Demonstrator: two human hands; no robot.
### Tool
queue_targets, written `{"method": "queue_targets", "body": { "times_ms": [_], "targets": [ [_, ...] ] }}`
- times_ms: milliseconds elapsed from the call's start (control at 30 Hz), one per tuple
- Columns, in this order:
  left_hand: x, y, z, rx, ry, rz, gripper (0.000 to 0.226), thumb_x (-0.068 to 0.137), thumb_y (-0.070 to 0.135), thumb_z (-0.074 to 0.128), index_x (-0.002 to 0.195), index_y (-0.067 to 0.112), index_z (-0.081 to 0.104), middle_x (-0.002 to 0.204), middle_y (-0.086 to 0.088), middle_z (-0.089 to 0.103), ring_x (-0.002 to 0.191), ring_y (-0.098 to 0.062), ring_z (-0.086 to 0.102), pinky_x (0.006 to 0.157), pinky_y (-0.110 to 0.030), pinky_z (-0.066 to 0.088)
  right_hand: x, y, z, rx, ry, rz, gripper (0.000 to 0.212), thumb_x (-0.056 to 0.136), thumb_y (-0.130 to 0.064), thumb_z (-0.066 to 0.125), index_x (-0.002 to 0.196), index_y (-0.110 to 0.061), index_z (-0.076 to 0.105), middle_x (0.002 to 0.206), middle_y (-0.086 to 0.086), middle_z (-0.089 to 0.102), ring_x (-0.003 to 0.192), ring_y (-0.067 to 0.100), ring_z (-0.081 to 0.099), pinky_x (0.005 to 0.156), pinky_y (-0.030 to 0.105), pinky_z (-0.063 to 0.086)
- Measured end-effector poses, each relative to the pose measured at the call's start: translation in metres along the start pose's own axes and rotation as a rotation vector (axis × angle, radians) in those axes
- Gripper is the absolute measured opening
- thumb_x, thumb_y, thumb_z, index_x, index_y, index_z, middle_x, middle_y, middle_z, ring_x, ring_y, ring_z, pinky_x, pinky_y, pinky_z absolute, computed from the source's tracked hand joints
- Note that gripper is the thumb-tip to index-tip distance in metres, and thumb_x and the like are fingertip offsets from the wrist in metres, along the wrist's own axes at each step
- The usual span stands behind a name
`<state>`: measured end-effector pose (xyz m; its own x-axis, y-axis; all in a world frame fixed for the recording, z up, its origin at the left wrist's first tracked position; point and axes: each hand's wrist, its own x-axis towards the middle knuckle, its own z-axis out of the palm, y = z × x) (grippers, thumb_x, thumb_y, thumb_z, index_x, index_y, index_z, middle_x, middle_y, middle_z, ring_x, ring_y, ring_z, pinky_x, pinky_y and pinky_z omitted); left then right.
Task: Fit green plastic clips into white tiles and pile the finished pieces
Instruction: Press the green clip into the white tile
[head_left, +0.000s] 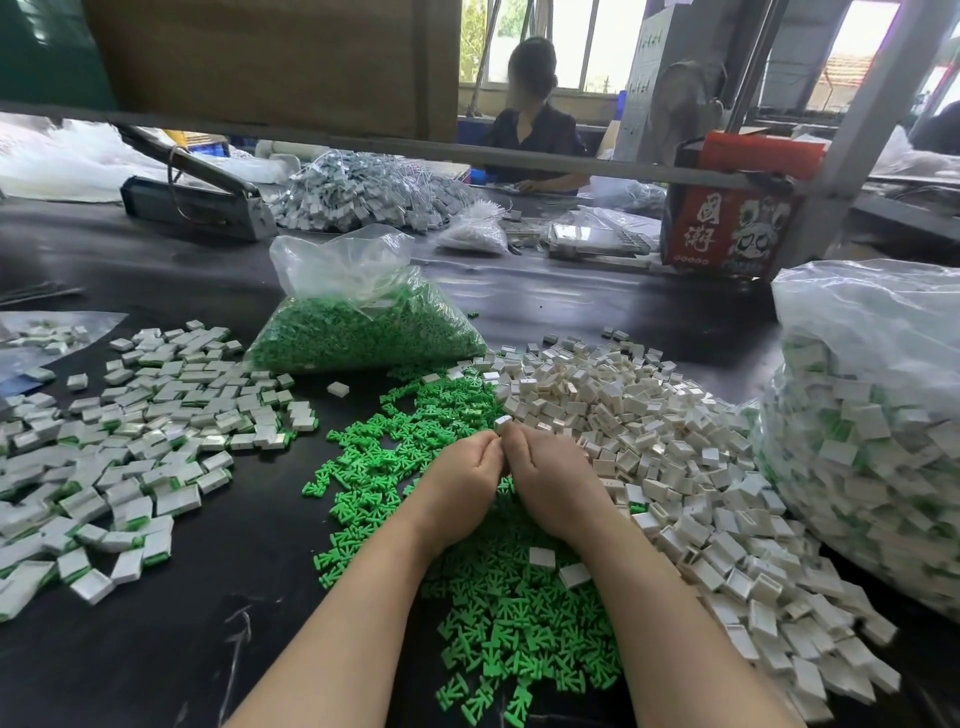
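My left hand and my right hand meet fingertip to fingertip above a spread of loose green clips. Pinched between them is one white tile; whether a clip sits in it is hidden by my fingers. A heap of empty white tiles lies to the right of my hands. To the left lies the pile of finished white-and-green pieces. A clear bag of green clips stands behind the loose clips.
A large clear bag of finished pieces stands at the right edge. A red carton, a heat sealer and more bagged parts sit at the back of the black table. Another person sits across it.
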<state>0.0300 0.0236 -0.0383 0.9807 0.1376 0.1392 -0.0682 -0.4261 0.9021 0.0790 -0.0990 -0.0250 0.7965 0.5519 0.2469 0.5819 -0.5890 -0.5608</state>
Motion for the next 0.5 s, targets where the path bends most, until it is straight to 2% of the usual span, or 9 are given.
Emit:
{"method": "queue_targets", "body": {
  "times_ms": [100, 167, 233, 333, 500],
  "targets": [
    [0.0023, -0.001, 0.0004, 0.094, -0.028, -0.002, 0.032, 0.106, 0.024, 0.036, 0.11, 0.009, 0.064, 0.105, -0.006, 0.069, 0.101, -0.021, 0.063, 0.094, -0.041, 0.049, 0.0004, 0.0014, -0.0013, 0.017, -0.049, 0.016, 0.043, 0.105, -0.034, 0.028, 0.085, -0.015, 0.061, 0.087, 0.005, 0.067, 0.08, 0.02, 0.058, 0.075, 0.037, 0.044],
    [0.0031, -0.0025, 0.0001, 0.134, -0.051, 0.006, 0.034, 0.106, 0.024, 0.035, 0.112, 0.006, 0.064, 0.107, -0.01, 0.069, 0.102, -0.025, 0.063, 0.095, -0.046, 0.047, 0.0002, 0.0017, -0.0018, 0.017, -0.077, 0.017, 0.042, 0.105, -0.032, 0.029, 0.069, -0.024, 0.049, 0.073, -0.005, 0.057, 0.068, 0.009, 0.05, 0.067, 0.032, 0.035],
    [0.004, -0.0037, 0.0003, 0.172, -0.072, 0.016, 0.035, 0.106, 0.024, 0.034, 0.113, 0.005, 0.063, 0.109, -0.011, 0.069, 0.104, -0.027, 0.063, 0.095, -0.047, 0.047, 0.001, 0.0019, -0.0019, -0.015, -0.088, 0.015, 0.043, 0.105, -0.029, 0.029, 0.063, -0.028, 0.04, 0.065, -0.011, 0.046, 0.061, 0.001, 0.04, 0.065, 0.029, 0.026],
    [0.0044, -0.0053, -0.0008, 0.221, -0.102, 0.018, 0.035, 0.106, 0.024, 0.034, 0.115, 0.006, 0.063, 0.111, -0.01, 0.069, 0.107, -0.026, 0.062, 0.097, -0.046, 0.046, 0.0021, 0.0028, -0.0022, -0.061, -0.093, 0.0, 0.044, 0.104, -0.025, 0.03, 0.061, -0.026, 0.037, 0.063, -0.01, 0.043, 0.06, 0.001, 0.038, 0.063, 0.031, 0.02],
    [0.0043, -0.0046, -0.0018, 0.247, -0.142, 0.027, 0.035, 0.107, 0.024, 0.033, 0.122, 0.01, 0.062, 0.118, -0.007, 0.067, 0.112, -0.022, 0.06, 0.1, -0.041, 0.045, 0.0009, 0.0041, -0.0011, -0.087, -0.101, -0.043, 0.046, 0.105, -0.024, 0.028, 0.06, -0.022, 0.038, 0.062, -0.006, 0.044, 0.059, 0.004, 0.038, 0.064, 0.031, 0.023]
  ]
}}
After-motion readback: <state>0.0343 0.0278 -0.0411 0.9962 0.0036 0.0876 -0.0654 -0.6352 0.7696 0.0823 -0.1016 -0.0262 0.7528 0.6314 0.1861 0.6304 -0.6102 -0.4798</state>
